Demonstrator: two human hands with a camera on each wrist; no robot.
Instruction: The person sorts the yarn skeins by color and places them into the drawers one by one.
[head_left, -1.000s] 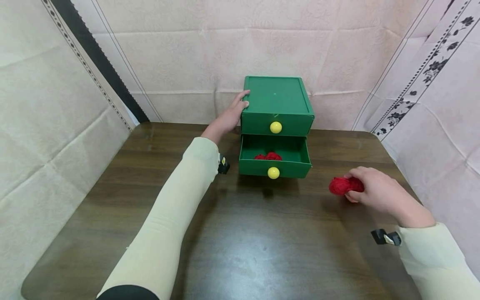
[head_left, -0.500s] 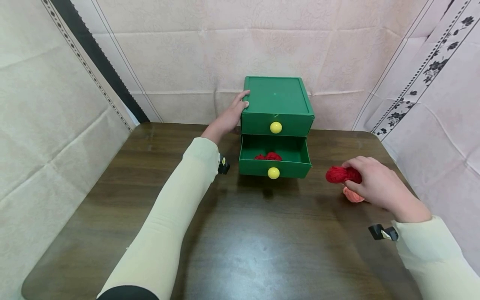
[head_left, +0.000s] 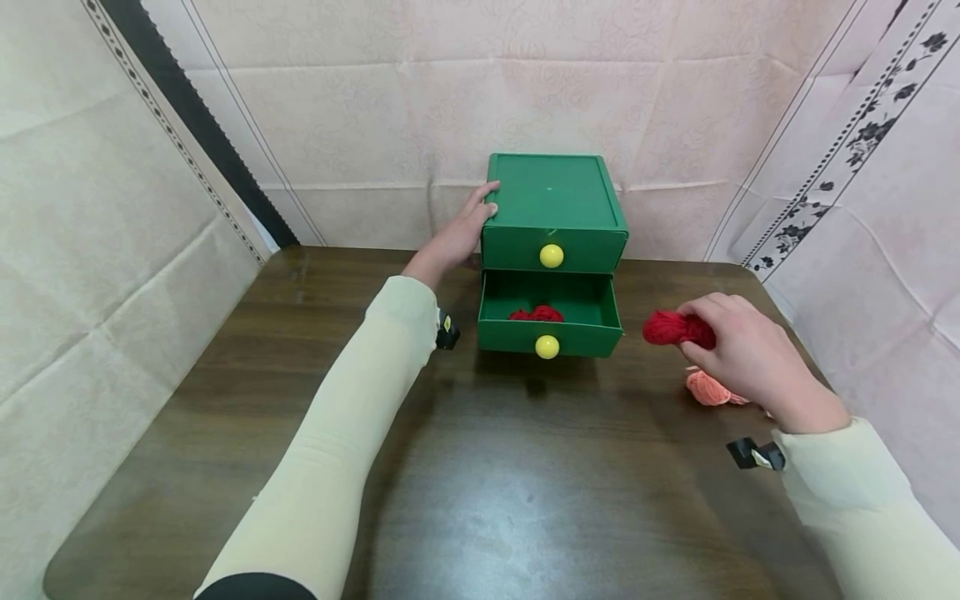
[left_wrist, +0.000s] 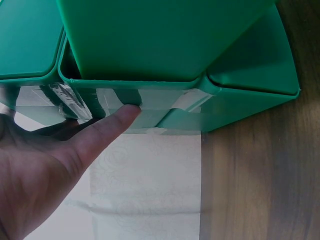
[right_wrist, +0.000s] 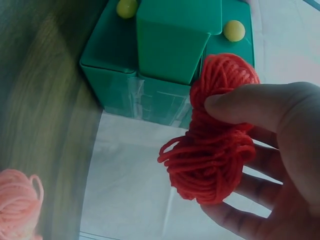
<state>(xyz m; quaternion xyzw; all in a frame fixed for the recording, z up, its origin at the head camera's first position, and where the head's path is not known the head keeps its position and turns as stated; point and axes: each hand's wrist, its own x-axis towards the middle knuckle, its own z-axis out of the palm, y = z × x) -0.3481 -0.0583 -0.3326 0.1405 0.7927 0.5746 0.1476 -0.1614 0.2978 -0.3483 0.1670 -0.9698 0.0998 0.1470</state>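
Observation:
A green drawer cabinet (head_left: 551, 193) with yellow knobs stands at the back of the table. Below its top drawer, another drawer (head_left: 588, 340) is pulled out, with dark red yarn (head_left: 537, 313) inside. My left hand (head_left: 454, 237) rests against the cabinet's left side; in the left wrist view its thumb lies straight along the taped side wall. My right hand (head_left: 742, 346) grips a red yarn skein (right_wrist: 215, 135), pinched at its waist between thumb and fingers, above the table to the right of the cabinet. Pink yarn (head_left: 712, 389) lies on the table beneath that hand, partly covered by it.
The brown wooden table (head_left: 480, 483) has rounded corners. Pale patterned cloth (head_left: 360, 125) hangs behind and on both sides. A black camera is strapped to each wrist.
My right hand has lifted the red yarn skein and carried it away from me and slightly left, uncovering more of the pink yarn. My left hand and the cabinet stay still.

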